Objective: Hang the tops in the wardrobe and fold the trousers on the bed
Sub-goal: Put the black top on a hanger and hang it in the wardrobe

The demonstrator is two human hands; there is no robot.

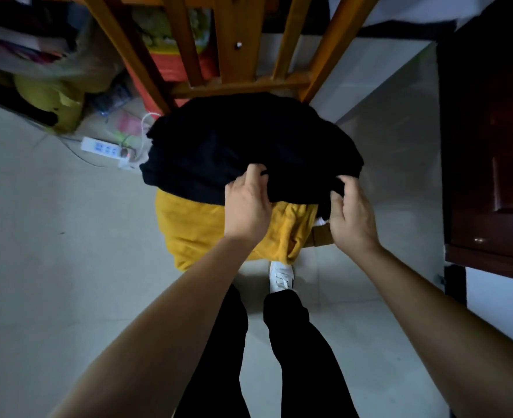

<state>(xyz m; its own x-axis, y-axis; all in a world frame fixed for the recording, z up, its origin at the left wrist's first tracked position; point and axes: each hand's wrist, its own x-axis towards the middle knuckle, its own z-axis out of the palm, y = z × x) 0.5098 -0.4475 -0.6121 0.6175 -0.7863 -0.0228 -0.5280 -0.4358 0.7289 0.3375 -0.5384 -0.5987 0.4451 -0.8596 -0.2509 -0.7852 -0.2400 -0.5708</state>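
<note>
Taking the black garment [249, 140] off the wooden chair [237, 86]; task seemingly just begun.
Head view: left grip [246, 203] and right grip [350, 212] each pinch its near edge, closed on cloth; it lies over a yellow garment [195, 230]. Hanging and folding all appear left.

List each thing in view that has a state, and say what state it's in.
black garment: crumpled on top of the chair.
yellow garment: underneath it, draping over the chair's front.
left hand: gripping the black garment's near edge.
right hand: gripping the same edge.
cabinet door: closed.
</note>
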